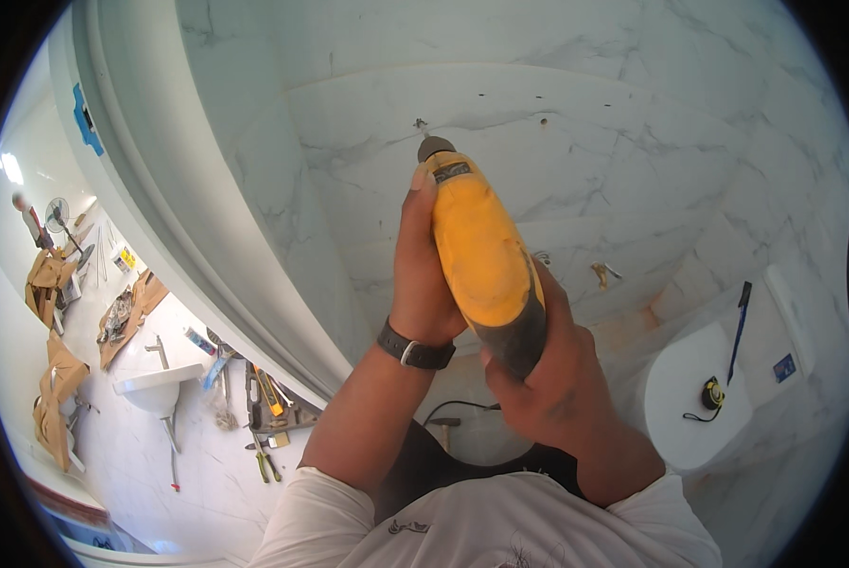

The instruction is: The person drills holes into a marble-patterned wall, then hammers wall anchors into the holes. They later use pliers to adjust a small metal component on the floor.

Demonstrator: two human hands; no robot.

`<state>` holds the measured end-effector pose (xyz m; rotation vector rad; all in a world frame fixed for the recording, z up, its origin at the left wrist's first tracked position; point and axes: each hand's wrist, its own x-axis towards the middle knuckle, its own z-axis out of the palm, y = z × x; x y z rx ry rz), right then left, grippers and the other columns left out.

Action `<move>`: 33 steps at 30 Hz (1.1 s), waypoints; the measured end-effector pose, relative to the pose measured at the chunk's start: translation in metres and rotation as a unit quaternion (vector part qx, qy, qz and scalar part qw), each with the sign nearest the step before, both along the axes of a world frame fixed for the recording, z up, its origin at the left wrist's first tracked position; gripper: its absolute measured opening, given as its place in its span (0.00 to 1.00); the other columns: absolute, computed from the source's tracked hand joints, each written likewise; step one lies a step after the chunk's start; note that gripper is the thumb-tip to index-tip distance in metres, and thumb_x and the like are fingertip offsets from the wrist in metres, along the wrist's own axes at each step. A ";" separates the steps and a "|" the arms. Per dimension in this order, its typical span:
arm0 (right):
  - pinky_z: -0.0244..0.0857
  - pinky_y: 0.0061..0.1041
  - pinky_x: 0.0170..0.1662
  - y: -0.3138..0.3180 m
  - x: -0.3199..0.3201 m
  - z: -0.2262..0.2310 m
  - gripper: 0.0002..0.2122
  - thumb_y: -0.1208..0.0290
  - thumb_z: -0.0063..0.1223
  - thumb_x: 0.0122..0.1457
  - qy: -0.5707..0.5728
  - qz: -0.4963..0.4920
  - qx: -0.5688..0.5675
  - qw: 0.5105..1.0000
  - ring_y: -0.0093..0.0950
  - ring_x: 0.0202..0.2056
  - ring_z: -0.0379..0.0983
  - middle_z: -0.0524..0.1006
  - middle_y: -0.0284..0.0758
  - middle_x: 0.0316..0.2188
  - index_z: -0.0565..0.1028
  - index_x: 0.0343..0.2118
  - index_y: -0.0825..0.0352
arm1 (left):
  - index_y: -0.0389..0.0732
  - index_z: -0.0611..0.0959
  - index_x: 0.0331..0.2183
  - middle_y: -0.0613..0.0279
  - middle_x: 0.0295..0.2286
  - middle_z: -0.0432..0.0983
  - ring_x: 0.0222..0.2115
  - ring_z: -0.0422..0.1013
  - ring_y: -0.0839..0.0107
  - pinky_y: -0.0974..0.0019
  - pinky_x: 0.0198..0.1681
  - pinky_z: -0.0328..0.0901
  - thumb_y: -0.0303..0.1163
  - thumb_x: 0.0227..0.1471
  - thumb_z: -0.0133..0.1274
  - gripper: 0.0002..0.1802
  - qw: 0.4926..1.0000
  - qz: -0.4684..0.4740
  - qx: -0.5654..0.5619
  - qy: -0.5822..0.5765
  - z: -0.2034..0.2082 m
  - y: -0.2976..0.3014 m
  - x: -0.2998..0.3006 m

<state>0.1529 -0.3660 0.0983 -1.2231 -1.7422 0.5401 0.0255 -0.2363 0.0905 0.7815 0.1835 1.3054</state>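
A yellow and black power drill (481, 248) points away from me at the marbled tile wall (368, 99). Its grey chuck (434, 148) carries a thin bit, whose tip meets the wall at a small chipped spot (421, 124). My left hand (419, 289), with a black strap on the wrist, is closed round the left side of the drill's front body. At the rear, my right hand (562, 383) grips the drill by its handle; the body hides most of those fingers. To the right of the bit, a small dark hole (544, 121) shows in the same tile.
A white toilet (664, 417) at right carries a tape measure (713, 391) and a blue pen-like tool (739, 327). A brass valve (599, 275) juts from the wall. Beyond the door frame (226, 180) lie a washbasin (159, 388), pliers (263, 461) and cardboard. A hammer (447, 426) is below me.
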 end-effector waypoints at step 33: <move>0.69 0.47 0.58 0.005 -0.007 -0.009 0.41 0.77 0.59 0.56 0.033 0.021 0.031 0.999 0.59 0.56 0.73 0.72 0.61 0.55 0.48 0.69 0.74 | 0.38 0.78 0.44 0.46 0.32 0.80 0.30 0.79 0.57 0.55 0.36 0.76 0.66 0.62 0.44 0.36 0.999 0.003 0.000 0.032 0.008 0.001 -0.008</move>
